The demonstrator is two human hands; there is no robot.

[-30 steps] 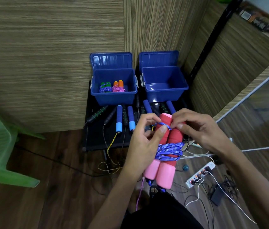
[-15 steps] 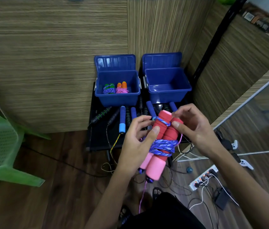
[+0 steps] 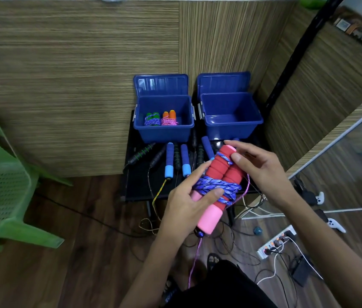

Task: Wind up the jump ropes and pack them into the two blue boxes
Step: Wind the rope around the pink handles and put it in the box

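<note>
Head view, and I'm looking down at the left hand [image 3: 190, 204] gripping a pair of red-and-pink handles [image 3: 216, 185], thumb pressed across the blue-and-purple braided cord [image 3: 216, 188] wound tight round their middle. Those handles are chunky foam cylinders, ribbed red at the far end, smooth pink nearest me, held side by side and tilted up to the right. My right hand [image 3: 262, 172] sits at the red tips, thumb and fingers loosely curled, pinching at a single loop of that cord crossing the top. A thin pink string [image 3: 194, 261] dangles from the bundle's lower end.

Beyond, the left blue box [image 3: 164, 132], glossy moulded plastic with its lid tipped back, holds two wound bundles: a green-handled rope [image 3: 152, 119] and an orange-handled rope [image 3: 169, 118], lying together. Just beside it, the right blue box [image 3: 233, 126] stands with its lid up too. Both rest on a black table [image 3: 137, 185], where loose ropes lie in front: blue foam handles [image 3: 176, 160] with pale caps, and black ribbed handles [image 3: 144, 151].

Off to the left, a green perforated plastic chair [image 3: 6, 196]; lower right, a white power strip [image 3: 275, 242] on the wood-grain floor.
</note>
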